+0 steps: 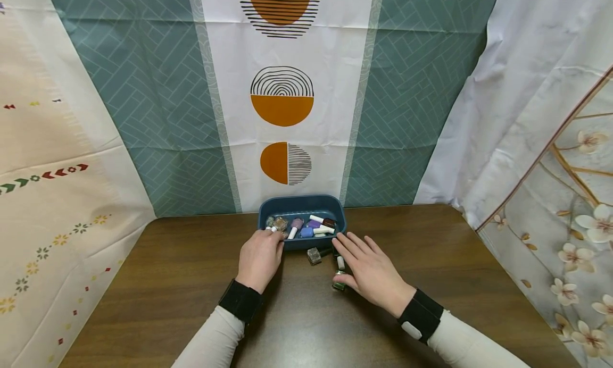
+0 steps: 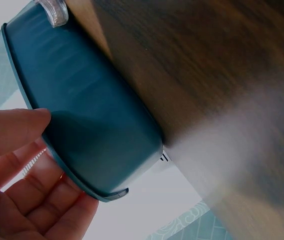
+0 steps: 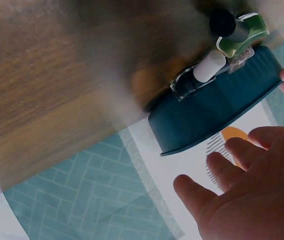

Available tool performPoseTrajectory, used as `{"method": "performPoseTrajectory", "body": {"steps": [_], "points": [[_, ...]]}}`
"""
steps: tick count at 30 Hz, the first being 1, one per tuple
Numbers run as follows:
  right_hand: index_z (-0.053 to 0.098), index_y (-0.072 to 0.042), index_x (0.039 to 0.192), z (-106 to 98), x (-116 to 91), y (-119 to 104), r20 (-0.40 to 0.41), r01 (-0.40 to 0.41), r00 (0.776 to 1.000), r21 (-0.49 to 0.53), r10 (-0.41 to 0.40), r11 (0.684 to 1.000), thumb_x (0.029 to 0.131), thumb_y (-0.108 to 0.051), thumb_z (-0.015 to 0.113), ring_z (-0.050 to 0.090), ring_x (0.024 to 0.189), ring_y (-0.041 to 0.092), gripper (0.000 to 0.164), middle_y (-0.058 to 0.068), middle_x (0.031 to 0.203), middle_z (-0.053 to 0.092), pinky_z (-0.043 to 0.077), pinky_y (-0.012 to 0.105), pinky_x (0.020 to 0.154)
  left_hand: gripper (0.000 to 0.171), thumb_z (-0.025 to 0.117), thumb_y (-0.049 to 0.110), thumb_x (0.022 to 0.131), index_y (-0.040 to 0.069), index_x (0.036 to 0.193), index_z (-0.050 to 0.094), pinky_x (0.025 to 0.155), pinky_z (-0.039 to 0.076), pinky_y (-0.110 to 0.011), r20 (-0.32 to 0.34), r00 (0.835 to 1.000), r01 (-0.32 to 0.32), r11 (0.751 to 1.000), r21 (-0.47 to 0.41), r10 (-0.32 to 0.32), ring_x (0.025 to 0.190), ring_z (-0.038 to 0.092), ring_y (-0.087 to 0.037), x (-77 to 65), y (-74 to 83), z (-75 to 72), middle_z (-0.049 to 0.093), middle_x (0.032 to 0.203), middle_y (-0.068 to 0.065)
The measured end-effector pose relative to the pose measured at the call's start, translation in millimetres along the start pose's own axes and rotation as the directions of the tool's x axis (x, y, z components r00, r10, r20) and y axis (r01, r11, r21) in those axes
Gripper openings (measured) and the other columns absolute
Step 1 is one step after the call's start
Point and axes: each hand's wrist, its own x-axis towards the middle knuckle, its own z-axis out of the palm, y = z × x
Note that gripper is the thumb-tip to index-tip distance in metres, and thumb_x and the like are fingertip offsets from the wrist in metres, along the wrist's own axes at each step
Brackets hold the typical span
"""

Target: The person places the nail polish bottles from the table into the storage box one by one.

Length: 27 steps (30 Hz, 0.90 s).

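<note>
A dark blue plastic bin (image 1: 303,203) stands at the back of the table, holding several nail polish bottles, among them a mauve one (image 1: 297,223) and a blue one (image 1: 306,232). My left hand (image 1: 260,259) grips the bin's front left rim, thumb on the outer wall and fingers over the edge. Fingers spread, my right hand (image 1: 375,275) hovers at the front right corner. Below it lie a green nail polish (image 3: 257,29) with a black cap and a dark bottle with a white cap (image 3: 209,66). A glitter nail polish (image 1: 314,256) lies before the bin.
The brown wooden table (image 1: 177,283) ends right behind the bin. A patterned cloth (image 1: 297,128) hangs there, with more cloth at the left (image 1: 62,208) and a floral one (image 1: 565,251) at the right.
</note>
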Motion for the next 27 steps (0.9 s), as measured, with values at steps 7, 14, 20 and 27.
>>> {"method": "performPoseTrajectory", "body": {"steps": [7, 14, 20, 27], "points": [[0.045, -0.007, 0.168, -2.5, -7.8, -2.5, 0.008, -0.003, 1.000, 0.011, 0.003, 1.000, 0.103, -0.061, 0.070, 0.040, 0.160, 0.037, 0.088, 0.014, 0.173, 0.044, 0.032, 0.062, 0.127, 0.013, 0.088, 0.011, 0.095, 0.010, 0.107, 0.086, 0.072, 0.060, -0.044, 0.001, 1.000, -0.002, 1.000, 0.000, 0.002, 0.088, 0.070, -0.028, -0.1, -0.2, -1.0, 0.078, 0.094, -0.007], [0.047, -0.005, 0.166, -3.2, -14.0, -5.8, 0.017, -0.016, 1.000, 0.037, 0.016, 0.999, 0.100, -0.058, 0.076, 0.042, 0.159, 0.036, 0.090, 0.014, 0.170, 0.047, 0.033, 0.063, 0.126, 0.013, 0.088, 0.011, 0.095, 0.009, 0.107, 0.086, 0.071, 0.060, -0.043, 0.001, 1.000, -0.004, 1.000, 0.001, 0.004, 0.088, 0.070, -0.028, -1.3, -0.5, -1.4, 0.078, 0.094, -0.007], [0.049, -0.003, 0.164, -4.6, -19.2, -9.3, 0.018, -0.022, 1.000, 0.045, 0.021, 0.999, 0.098, -0.058, 0.079, 0.046, 0.156, 0.037, 0.092, 0.015, 0.167, 0.052, 0.034, 0.062, 0.125, 0.013, 0.088, 0.011, 0.095, 0.009, 0.107, 0.086, 0.072, 0.060, -0.043, 0.007, 1.000, -0.003, 1.000, -0.004, 0.003, 0.087, 0.069, -0.027, -2.4, -1.5, -0.5, 0.078, 0.094, -0.007], [0.054, 0.000, 0.159, -3.4, -24.0, -11.7, -0.003, -0.021, 1.000, 0.032, 0.022, 0.999, 0.093, -0.058, 0.084, 0.054, 0.149, 0.037, 0.092, 0.015, 0.157, 0.061, 0.038, 0.061, 0.123, 0.013, 0.088, 0.011, 0.095, 0.010, 0.108, 0.086, 0.072, 0.060, -0.044, 0.005, 1.000, -0.010, 1.000, -0.007, 0.010, 0.088, 0.070, -0.028, -3.2, -2.4, -1.5, 0.078, 0.094, -0.007]]}}
